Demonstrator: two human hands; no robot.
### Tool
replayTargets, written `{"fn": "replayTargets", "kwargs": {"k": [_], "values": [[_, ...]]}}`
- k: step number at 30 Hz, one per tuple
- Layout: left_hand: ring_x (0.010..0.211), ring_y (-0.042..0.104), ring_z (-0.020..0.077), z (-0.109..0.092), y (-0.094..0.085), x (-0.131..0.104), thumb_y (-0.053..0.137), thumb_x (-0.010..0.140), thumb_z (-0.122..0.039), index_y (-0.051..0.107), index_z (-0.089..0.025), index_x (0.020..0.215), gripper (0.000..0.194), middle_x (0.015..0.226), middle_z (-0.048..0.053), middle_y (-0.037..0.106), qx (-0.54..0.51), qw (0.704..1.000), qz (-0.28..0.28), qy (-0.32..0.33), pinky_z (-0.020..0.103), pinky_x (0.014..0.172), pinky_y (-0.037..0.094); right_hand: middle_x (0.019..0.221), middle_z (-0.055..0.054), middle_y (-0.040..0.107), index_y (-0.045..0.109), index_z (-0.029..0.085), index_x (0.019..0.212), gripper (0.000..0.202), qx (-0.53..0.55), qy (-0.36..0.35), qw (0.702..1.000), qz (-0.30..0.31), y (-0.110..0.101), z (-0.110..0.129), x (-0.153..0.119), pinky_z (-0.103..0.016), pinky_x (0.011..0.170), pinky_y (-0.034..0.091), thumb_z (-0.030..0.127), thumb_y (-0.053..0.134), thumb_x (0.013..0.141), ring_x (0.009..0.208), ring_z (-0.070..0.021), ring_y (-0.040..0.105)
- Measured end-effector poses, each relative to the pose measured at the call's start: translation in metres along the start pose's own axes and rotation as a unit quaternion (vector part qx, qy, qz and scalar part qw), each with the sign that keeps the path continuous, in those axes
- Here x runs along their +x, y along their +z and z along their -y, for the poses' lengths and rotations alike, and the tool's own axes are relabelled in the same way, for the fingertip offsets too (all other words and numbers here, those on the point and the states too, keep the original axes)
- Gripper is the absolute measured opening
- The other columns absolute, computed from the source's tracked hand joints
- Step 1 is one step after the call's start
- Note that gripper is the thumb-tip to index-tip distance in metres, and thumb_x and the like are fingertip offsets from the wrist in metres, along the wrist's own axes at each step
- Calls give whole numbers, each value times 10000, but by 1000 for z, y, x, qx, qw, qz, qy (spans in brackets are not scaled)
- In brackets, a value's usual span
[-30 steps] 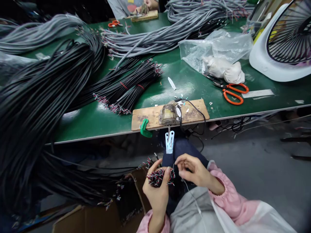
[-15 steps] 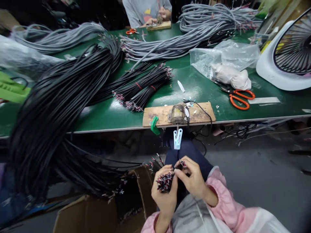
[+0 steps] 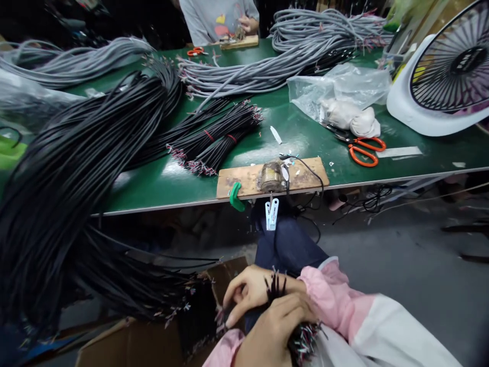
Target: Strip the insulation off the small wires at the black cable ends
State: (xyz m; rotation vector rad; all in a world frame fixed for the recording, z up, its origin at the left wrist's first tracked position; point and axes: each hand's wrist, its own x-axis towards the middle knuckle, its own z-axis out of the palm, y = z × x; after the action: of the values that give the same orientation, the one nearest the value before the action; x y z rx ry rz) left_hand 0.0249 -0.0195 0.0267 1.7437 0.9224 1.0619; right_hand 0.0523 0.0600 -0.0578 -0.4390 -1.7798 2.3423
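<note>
My left hand [image 3: 280, 326] is closed around a bundle of thin black cables [image 3: 305, 340]. Stripped red and white wire ends stick out below the fingers, and a few more cable ends stand up above the knuckles. Crossing over toward the left, my right hand [image 3: 250, 288] has its fingers curled and thumb bent inward. Its fingertips are close to blurred wire ends beside an open cardboard box [image 3: 130, 341]; what they hold, if anything, is unclear. Black cables [image 3: 141, 285] hang from the table down to that box.
On the green table [image 3: 301, 137] lie grey cable coils [image 3: 244, 76], tied black bundles [image 3: 217, 137], orange-handled scissors [image 3: 362, 153] and a plastic bag [image 3: 344, 86]. A motor [image 3: 270, 177] sits on a wooden board [image 3: 240, 178], a clothes peg [image 3: 271, 214] below. A fan [image 3: 405, 112] stands right; a person [image 3: 217, 20] sits opposite.
My hands were side by side over the bundle. The left has moved down and right with the cables, while the right has swung left across it toward the box. The view shifted slightly.
</note>
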Motion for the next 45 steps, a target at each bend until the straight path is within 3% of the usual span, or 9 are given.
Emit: {"fn": "replayTargets", "kwargs": {"k": [2,5,8,11,17,27,34,39,45], "values": [[771,750,258,6,5,2,649,910,-361,707,-198,946,177,807,104,762,-18,999,-43,-26,334,719,592,583,40,632,732,146,737,354,42,41,998,-1,2,-4,-1,-177,459,399,425,924,635,499,-84,540],[652,711,192,20,6,-1,644,904,-200,680,-199,864,54,738,49,739,20,979,-175,-99,270,648,546,592,28,599,677,137,769,415,96,42,976,-191,-15,-7,-18,-207,484,417,520,833,744,509,-101,542],[549,659,159,28,-2,0,657,917,-211,662,-198,791,127,614,-14,666,30,939,-282,-193,259,623,530,609,44,540,643,156,872,424,93,31,953,-286,-37,-1,-48,-212,477,392,578,675,863,494,-95,480],[508,631,148,28,-13,8,684,906,-262,671,-192,759,162,585,-29,644,11,908,-340,-244,243,571,518,693,5,584,671,149,884,306,57,-14,937,-344,-46,14,-77,-225,522,414,453,653,904,550,-106,506],[572,672,166,27,-22,14,718,868,-249,714,-183,746,139,638,-4,683,28,919,-318,-231,246,598,554,762,-46,670,764,141,901,114,-88,-147,927,-334,-36,41,-96,-257,612,474,203,696,834,646,-145,596],[658,755,228,39,-32,15,694,903,-301,764,-163,793,190,711,66,781,-16,924,-270,-271,301,681,607,720,-39,666,735,163,821,157,-197,-150,885,-395,-39,43,-88,-247,605,472,144,617,922,647,-153,609],[674,681,184,32,-40,23,745,867,-278,743,-187,699,191,691,19,709,14,913,-342,-224,260,696,553,716,-48,689,726,158,894,140,-202,-226,855,-420,-31,58,-76,-264,611,490,132,599,948,644,-162,613],[730,658,177,28,-37,22,797,833,-301,767,-202,749,133,748,5,702,-21,891,-384,-241,267,767,527,715,-55,718,734,158,907,117,-229,-274,832,-425,-31,67,-74,-286,635,496,113,626,918,627,-161,612],[739,643,182,21,-37,26,838,789,-358,772,-201,731,181,752,4,673,-46,883,-384,-267,271,757,519,764,-53,699,769,153,941,137,-130,-246,870,-407,-38,63,-75,-252,598,495,139,722,813,635,-147,590]]}}
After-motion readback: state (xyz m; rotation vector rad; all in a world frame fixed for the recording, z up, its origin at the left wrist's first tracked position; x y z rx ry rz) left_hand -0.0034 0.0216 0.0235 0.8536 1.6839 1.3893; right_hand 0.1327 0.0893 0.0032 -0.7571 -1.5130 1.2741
